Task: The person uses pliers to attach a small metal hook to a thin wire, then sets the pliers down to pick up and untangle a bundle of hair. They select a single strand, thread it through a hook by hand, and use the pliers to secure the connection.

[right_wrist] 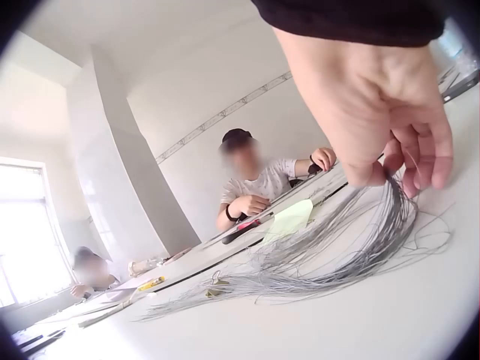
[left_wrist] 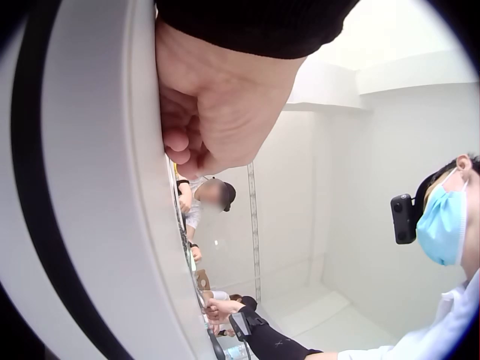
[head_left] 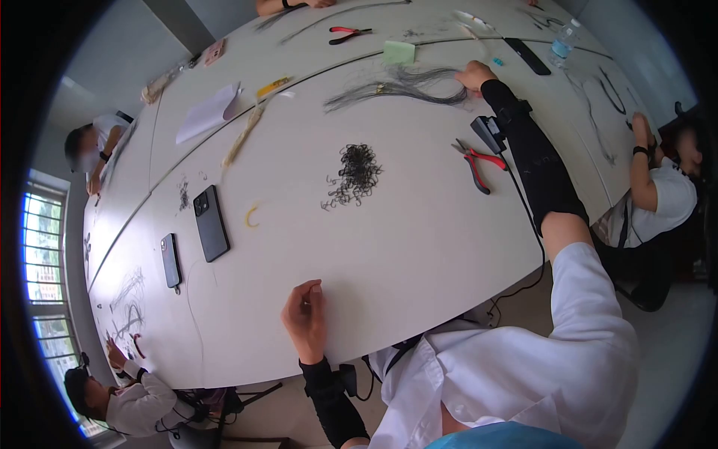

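Note:
My right hand (head_left: 474, 77) reaches across the table to a bundle of thin grey wires (right_wrist: 375, 247). Thumb and fingers of that hand pinch the bundle's near end, while its strands curve away along the tabletop, as the right wrist view shows. Near the table's front edge rests my left hand (head_left: 304, 318), its fingers loosely curled with nothing seen in them. Ahead of it lies a pile of small dark wire hooks (head_left: 357, 173). Red-handled pliers (head_left: 479, 165) lie right of the pile, below my right forearm.
Two phones (head_left: 212, 223) lie left on the table (head_left: 299, 239), near a curved yellow piece (head_left: 252, 217). Green paper (head_left: 399, 52), a second pair of red pliers (head_left: 348, 34) and a water bottle (head_left: 565, 43) are farther back. Other people sit around the table. A cable hangs from my right wrist.

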`<control>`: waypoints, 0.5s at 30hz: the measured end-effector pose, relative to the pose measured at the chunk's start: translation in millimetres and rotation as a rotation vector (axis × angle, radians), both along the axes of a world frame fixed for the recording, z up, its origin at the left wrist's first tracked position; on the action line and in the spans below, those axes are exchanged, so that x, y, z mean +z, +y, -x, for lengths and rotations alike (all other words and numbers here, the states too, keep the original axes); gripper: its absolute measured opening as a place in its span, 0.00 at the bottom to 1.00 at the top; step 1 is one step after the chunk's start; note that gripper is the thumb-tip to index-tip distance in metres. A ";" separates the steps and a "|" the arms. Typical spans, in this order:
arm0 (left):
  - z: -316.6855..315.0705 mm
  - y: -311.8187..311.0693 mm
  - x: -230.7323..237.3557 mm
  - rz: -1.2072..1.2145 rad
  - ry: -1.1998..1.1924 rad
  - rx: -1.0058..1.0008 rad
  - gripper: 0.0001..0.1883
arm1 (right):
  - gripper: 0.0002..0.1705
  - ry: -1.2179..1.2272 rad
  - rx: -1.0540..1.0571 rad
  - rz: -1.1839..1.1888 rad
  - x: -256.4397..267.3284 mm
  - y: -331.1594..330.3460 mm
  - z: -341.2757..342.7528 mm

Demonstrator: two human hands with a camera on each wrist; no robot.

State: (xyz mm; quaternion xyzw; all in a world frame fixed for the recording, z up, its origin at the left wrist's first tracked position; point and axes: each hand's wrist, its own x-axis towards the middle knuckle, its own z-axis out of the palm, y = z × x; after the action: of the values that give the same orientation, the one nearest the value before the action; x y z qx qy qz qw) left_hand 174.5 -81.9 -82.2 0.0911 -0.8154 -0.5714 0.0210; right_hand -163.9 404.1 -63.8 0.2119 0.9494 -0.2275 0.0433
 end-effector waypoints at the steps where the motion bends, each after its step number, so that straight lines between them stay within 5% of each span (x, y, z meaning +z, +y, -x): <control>1: -0.1 -0.3 -0.8 0.004 0.002 0.000 0.09 | 0.16 0.034 -0.052 0.038 -1.2 1.5 -2.3; 4: 0.3 0.1 -2.2 0.010 0.006 -0.006 0.09 | 0.13 0.045 -0.148 0.602 -14.9 14.5 -1.7; 7: 0.0 0.0 -1.0 0.019 0.002 -0.003 0.09 | 0.09 0.064 -0.169 0.787 -15.5 19.0 -7.4; 10: 0.1 -0.5 -2.1 0.031 0.004 -0.001 0.09 | 0.11 0.049 -0.119 0.768 -16.2 19.4 -10.6; 15: 0.3 0.0 -3.5 0.022 0.011 0.003 0.09 | 0.14 0.040 -0.109 0.220 -1.3 -7.6 -22.4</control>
State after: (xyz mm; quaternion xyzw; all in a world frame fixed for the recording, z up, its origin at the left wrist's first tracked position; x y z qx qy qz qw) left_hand 174.2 -81.9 -85.7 0.0890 -0.8212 -0.5629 0.0276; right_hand -141.5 396.6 -65.0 0.2526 0.9064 -0.3367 0.0348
